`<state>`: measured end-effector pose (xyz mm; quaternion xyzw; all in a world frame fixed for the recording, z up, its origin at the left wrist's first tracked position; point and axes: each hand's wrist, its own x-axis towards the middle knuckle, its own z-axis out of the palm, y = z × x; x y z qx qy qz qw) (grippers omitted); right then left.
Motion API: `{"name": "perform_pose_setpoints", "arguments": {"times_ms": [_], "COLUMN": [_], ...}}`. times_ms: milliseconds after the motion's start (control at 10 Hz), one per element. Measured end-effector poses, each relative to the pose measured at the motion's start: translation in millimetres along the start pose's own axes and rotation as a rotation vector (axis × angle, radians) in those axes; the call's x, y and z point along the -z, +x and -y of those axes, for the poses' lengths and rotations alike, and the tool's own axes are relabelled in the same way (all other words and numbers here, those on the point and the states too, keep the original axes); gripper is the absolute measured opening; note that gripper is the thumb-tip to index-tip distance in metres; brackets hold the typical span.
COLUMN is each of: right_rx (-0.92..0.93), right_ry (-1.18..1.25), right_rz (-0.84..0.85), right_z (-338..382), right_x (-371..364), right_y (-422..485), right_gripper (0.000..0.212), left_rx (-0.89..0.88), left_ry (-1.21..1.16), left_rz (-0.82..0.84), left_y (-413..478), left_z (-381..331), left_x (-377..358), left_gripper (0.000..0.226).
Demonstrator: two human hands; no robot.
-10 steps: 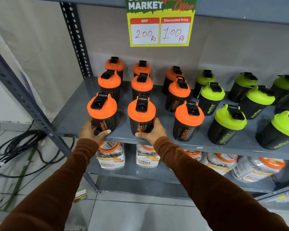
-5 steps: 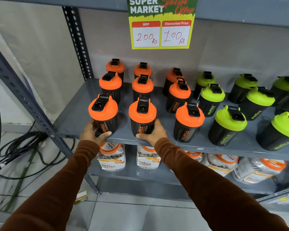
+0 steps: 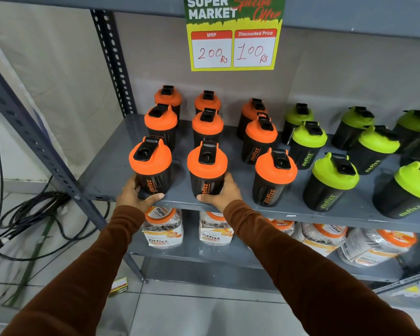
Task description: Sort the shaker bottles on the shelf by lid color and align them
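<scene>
Black shaker bottles stand on a grey metal shelf (image 3: 107, 175). Several with orange lids fill the left half in three columns, several with green lids (image 3: 334, 174) fill the right half. My left hand (image 3: 134, 196) wraps the base of the front-left orange-lid bottle (image 3: 150, 166). My right hand (image 3: 220, 192) grips the base of the front-middle orange-lid bottle (image 3: 207, 167). Both bottles stand upright near the shelf's front edge. A third front orange-lid bottle (image 3: 274, 177) stands untouched to the right.
A yellow price sign (image 3: 233, 35) hangs above the bottles. The lower shelf holds clear jars with orange labels (image 3: 163, 226). A slanted metal upright (image 3: 34, 132) and black cables (image 3: 22, 214) on the floor lie to the left.
Both hands keep their grip on the two front bottles, which have barely shifted. The view has tilted down slightly, so everything sits a little lower in frame.
</scene>
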<state>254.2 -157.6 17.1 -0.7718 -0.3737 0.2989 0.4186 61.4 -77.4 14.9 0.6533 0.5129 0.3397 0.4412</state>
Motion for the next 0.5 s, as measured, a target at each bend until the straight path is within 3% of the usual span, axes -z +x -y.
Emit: {"name": "perform_pose_setpoints", "arguments": {"times_ms": [400, 500], "right_rx": [0.018, 0.074], "right_ry": [-0.03, -0.04], "right_rz": [-0.013, 0.005], "right_z": [1.3, -3.7], "right_x": [2.4, 3.0], "right_y": [-4.7, -13.1], "right_gripper": [0.084, 0.092], "left_rx": [-0.001, -0.022], "left_ry": [0.104, 0.251], "left_rz": [-0.036, -0.257], "left_y": [-7.9, -28.2], "left_z": [-2.1, 6.5], "left_x": [-3.9, -14.1], "left_gripper": [0.084, 0.095]}}
